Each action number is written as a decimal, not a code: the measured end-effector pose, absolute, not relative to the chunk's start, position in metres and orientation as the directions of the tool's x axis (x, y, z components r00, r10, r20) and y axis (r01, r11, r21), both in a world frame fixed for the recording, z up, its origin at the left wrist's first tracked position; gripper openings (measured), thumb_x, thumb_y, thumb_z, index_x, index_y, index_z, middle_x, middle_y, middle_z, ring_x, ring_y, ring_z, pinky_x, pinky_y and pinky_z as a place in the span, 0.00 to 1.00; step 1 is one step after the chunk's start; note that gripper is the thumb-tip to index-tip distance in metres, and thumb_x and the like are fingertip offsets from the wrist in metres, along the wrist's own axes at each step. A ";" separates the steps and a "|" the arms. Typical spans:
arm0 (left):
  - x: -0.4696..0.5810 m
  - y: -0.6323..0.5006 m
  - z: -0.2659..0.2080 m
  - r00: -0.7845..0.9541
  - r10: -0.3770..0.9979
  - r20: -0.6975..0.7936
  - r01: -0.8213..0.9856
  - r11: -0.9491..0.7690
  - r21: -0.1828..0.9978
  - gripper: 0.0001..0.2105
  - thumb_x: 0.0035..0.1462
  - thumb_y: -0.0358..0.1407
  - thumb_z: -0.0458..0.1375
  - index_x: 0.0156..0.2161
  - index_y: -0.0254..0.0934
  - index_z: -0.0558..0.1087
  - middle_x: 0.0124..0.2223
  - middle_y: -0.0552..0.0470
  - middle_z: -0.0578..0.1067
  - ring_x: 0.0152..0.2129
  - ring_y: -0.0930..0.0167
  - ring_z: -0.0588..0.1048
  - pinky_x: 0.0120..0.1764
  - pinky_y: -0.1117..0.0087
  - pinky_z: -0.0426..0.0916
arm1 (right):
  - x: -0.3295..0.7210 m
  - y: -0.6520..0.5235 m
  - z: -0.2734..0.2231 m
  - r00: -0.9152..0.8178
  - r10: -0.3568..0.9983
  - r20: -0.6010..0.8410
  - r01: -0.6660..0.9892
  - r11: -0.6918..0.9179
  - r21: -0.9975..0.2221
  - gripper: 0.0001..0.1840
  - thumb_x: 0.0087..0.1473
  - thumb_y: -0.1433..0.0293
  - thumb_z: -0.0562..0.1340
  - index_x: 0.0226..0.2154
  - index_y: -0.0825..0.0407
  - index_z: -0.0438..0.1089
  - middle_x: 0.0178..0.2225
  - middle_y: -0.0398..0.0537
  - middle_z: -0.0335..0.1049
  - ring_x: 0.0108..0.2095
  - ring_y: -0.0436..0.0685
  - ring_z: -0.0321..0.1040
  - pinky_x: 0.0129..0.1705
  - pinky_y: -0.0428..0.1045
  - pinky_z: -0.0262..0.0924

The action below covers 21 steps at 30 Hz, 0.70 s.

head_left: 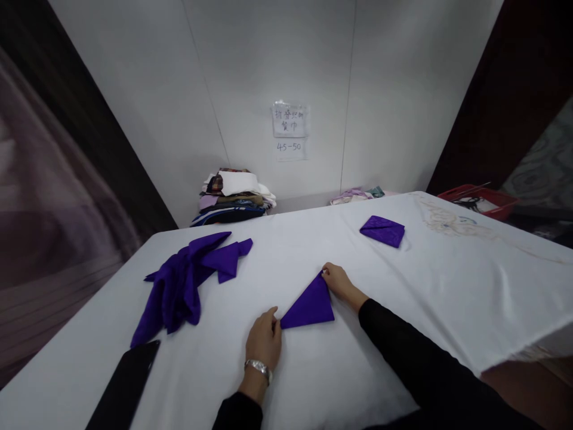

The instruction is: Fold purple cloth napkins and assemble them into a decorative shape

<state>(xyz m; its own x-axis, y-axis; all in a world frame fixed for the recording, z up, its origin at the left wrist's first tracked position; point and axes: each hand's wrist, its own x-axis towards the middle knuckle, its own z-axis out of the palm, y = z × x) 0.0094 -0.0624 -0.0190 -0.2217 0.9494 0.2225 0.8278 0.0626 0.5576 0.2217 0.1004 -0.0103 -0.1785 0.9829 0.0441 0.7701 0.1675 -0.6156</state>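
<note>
On the white tablecloth [313,370], directly in front of the person, lies a purple cloth napkin [308,306] folded into a flat triangle. The right hand [338,282] has thumb and fingertips closed in a pinch on its upper corner. The left hand [263,341], with a silver bracelet or watch [258,369] at the wrist, touches the left corner; whether its fingers grip the cloth or merely press on it, I cannot tell.

The step in hand seems to be shaping the triangle, squaring its corners and edge between the hands. The next move, I judge, calls for keeping the left corner steady while the right fingertips guide the upper one without letting the layers slip.

Off to the left lie loose, rumpled purple napkins [179,286], near a black flat slab [123,388]; a compact folded purple napkin [382,231] sits farther back, to the right.
</note>
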 end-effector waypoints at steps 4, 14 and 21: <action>0.007 -0.061 -0.011 -0.229 0.946 0.232 0.848 0.077 0.525 0.14 0.53 0.29 0.48 0.44 0.36 0.69 0.35 0.51 0.73 0.33 0.69 0.71 0.39 0.65 0.68 | 0.222 0.103 -0.011 -0.181 0.983 0.038 0.772 0.166 -0.614 0.11 0.48 0.75 0.56 0.36 0.53 0.70 0.34 0.49 0.72 0.34 0.54 0.66 0.33 0.45 0.53; 0.067 -0.027 0.009 0.228 0.969 0.095 0.916 -0.247 0.318 0.28 0.56 0.49 0.46 0.59 0.38 0.54 0.63 0.45 0.52 0.60 0.61 0.49 0.57 0.52 0.47 | 0.223 0.109 -0.012 -0.174 0.985 0.000 0.780 0.137 -0.610 0.12 0.47 0.74 0.57 0.37 0.55 0.70 0.30 0.48 0.72 0.27 0.51 0.67 0.29 0.44 0.55; 0.071 -0.030 -0.003 0.250 0.968 -0.004 0.939 -0.241 0.244 0.33 0.56 0.54 0.41 0.61 0.36 0.50 0.64 0.45 0.48 0.60 0.60 0.46 0.58 0.49 0.41 | 0.223 0.114 -0.008 -0.176 0.984 -0.008 0.803 0.139 -0.580 0.09 0.45 0.74 0.58 0.31 0.54 0.71 0.27 0.47 0.72 0.27 0.52 0.67 0.30 0.45 0.55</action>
<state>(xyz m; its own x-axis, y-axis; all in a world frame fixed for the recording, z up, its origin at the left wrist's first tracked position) 0.0710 -0.0297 -0.0033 0.2496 0.9683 -0.0042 0.9394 -0.2411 0.2436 0.2233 0.1140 -0.0079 -0.1759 0.9844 -0.0084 0.8028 0.1385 -0.5799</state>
